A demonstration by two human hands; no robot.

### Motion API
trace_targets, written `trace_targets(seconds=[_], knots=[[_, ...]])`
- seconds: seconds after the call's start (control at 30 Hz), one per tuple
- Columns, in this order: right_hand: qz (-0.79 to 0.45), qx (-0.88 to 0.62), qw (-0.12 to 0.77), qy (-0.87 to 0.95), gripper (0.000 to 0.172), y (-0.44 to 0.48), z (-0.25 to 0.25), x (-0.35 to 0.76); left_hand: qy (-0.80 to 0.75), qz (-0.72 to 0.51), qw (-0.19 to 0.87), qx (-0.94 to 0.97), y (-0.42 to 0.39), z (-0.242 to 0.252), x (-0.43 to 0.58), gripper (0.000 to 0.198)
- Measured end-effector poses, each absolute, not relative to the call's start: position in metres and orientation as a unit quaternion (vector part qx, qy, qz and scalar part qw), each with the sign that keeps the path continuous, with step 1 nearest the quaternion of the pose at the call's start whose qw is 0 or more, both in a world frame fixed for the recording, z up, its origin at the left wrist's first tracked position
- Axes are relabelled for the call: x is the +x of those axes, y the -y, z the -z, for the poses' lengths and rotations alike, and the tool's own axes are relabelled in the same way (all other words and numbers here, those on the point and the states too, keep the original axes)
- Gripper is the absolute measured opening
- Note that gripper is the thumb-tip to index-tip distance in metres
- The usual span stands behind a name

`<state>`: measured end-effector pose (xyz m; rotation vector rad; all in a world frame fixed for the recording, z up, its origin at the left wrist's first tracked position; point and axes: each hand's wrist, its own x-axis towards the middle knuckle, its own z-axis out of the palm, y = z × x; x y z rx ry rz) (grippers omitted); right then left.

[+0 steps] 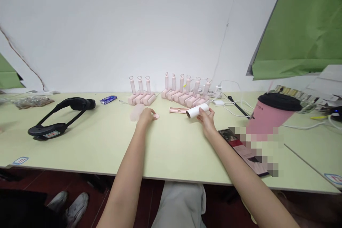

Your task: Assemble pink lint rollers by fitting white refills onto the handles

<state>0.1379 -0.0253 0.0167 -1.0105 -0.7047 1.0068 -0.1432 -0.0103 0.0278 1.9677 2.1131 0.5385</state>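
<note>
Table ahead of me. Right hand at my 1 o'clock, thumb and fingers closed on the roll. Roll is tilted, near end pointing about 8 o'clock, hollow core showing. Left hand at my 11, fingertips at a small pink piece; can't tell if they're clamped on it or just touching. Pale disc right beside that hand, on its 9 o'clock side. Pink strip lies at my 12, its 3 o'clock end near the roll; can't tell if they touch.

Farther out: three pink stands toward 11, six more stands at 12.

My read on the step: handling loose parts, roll right, piece left. Next move calls for a steady right grip and fine left fingertip control; piece looks thin.
</note>
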Motion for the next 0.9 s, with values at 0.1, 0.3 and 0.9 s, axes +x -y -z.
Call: trace_targets(seconds=[0.1, 0.3, 0.9], knots=[[-0.486, -0.441, 0.693, 0.298, 0.048, 0.028, -0.018, 0.137, -0.685, -0.259, 0.119, 0.67, 0.008, -0.025, -0.14, 0.03], [-0.537, -0.386, 0.706, 0.251, 0.04, 0.028, -0.02, 0.141, -0.496, -0.422, 0.154, 0.743, 0.011, -0.037, -0.095, 0.036], [-0.59, -0.331, 0.7, 0.229, 0.036, 0.03, -0.006, 0.123, -0.371, -0.493, 0.2, 0.761, 0.032, -0.032, -0.028, 0.038]])
